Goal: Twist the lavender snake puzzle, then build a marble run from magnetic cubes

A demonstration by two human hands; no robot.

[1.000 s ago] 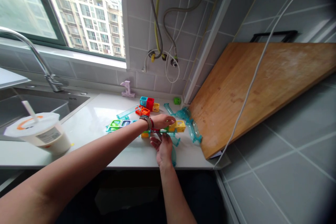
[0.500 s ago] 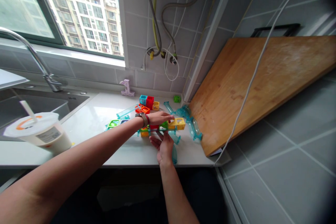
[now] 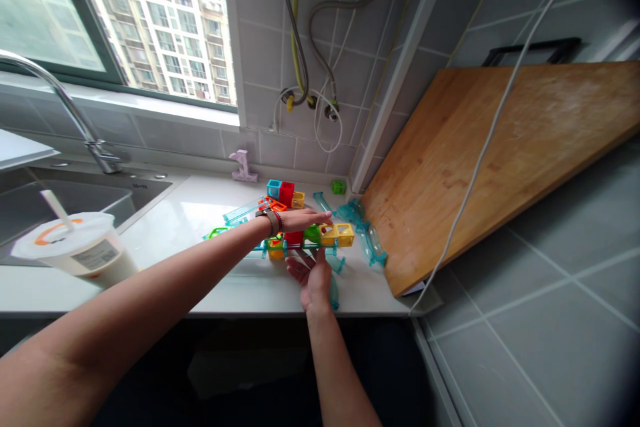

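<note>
A row of toy building blocks (image 3: pixel 294 239), red, green and yellow on a clear teal track piece, sits between my hands near the counter's front. My left hand (image 3: pixel 303 219) reaches across its far upper side with fingers stretched out flat against the blocks; its thumb is hidden. From the front, my right hand (image 3: pixel 317 280) grips the row's lower edge below the green and yellow blocks (image 3: pixel 336 235), its other fingers partly curled. Behind are blue and red blocks (image 3: pixel 286 193) and an orange frame piece (image 3: pixel 273 204). Left of my wrist, more track pieces (image 3: pixel 245 211) lie partly covered.
Teal curved track pieces (image 3: pixel 370 243) lie beside the leaning wooden board (image 3: pixel 500 147). A green block (image 3: pixel 339 187) and a lilac piece (image 3: pixel 243 167) stand near the wall. At left are a drink cup (image 3: pixel 75 247) and a sink (image 3: pixel 145 190). A white cable (image 3: pixel 480 160) hangs across the board.
Both hands keep nearly the same place on the block row. The left hand has flattened slightly, and more of the red and green blocks shows beneath it.
</note>
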